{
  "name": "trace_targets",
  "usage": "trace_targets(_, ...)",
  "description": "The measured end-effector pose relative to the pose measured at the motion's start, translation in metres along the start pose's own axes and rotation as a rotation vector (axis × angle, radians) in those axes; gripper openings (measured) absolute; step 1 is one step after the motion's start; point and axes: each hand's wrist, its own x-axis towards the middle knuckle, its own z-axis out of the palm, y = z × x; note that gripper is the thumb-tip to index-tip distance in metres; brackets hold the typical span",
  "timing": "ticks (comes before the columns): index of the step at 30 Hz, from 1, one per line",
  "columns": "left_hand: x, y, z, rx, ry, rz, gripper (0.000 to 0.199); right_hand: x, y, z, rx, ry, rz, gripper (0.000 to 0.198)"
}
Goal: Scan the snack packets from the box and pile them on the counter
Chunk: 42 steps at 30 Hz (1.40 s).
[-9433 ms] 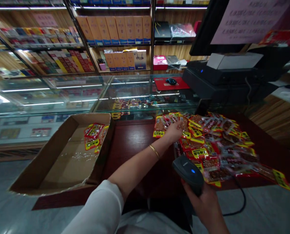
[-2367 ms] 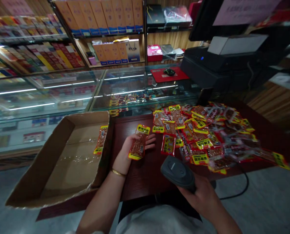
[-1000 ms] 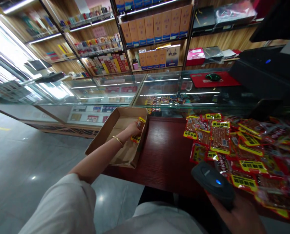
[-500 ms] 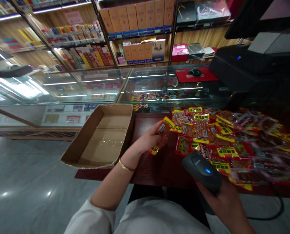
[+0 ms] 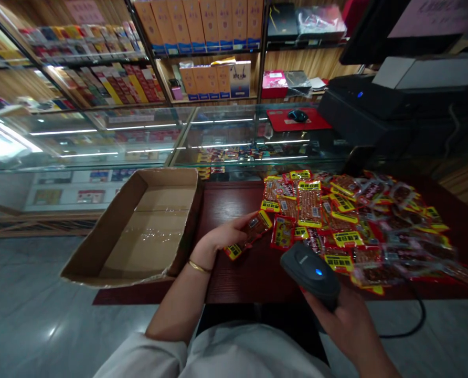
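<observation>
My left hand [image 5: 224, 236], with a gold bangle at the wrist, has its fingers on a red and yellow snack packet [image 5: 256, 227], low over the dark red tabletop. A second yellow-ended part [image 5: 234, 251] shows under the hand; I cannot tell whether it belongs to the same packet. In my right hand [image 5: 348, 315] is a dark barcode scanner [image 5: 310, 273] with a blue light, pointing up and left. Just beyond the scanner lies a loose pile of snack packets [image 5: 310, 203], red, yellow and clear.
An open cardboard box [image 5: 151, 226] stands left of my left hand, its inside bare except for glossy tape. Behind are a glass display counter [image 5: 139, 136], a mouse [image 5: 298, 115] on a red mat, and a monitor [image 5: 375, 31]. The scanner's cable [image 5: 417, 320] loops at right.
My left hand has brought the packet down closer to the tabletop and turned it flatter. The scanner stays in my right hand. The whole view has shifted slightly.
</observation>
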Motion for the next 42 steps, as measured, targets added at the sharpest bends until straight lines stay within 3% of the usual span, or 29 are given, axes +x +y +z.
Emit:
trace_targets(4, 0.002, -0.003, 0.0, 0.107, -0.025, 0.033, 0.091, 0.007, 0.002, 0.003, -0.039, -0.085, -0.141, 0.03)
trace_targets(7, 0.002, -0.003, -0.001, 0.148, -0.022, 0.048, 0.089, 0.009, 0.002, 0.004, -0.06, -0.091, -0.173, 0.029)
trace_targets(16, 0.002, -0.002, -0.003, 0.202, -0.029, 0.014, 0.094, 0.009, -0.008, 0.003, -0.042, 0.032, -0.137, 0.034)
trace_targets(32, 0.004, 0.001, 0.003, 0.145, 0.051, 0.053, 0.082, 0.009, -0.011, 0.0, -0.058, 0.034, -0.139, 0.032)
trace_targets(38, 0.002, 0.0, 0.006, -0.033, 0.122, 0.006, 0.078, 0.009, -0.009, 0.006, -0.006, -0.063, 0.011, 0.033)
trace_targets(42, 0.005, 0.007, 0.0, -0.1, 0.387, 0.118, 0.064, 0.017, -0.018, 0.018, 0.119, -0.138, 0.207, 0.043)
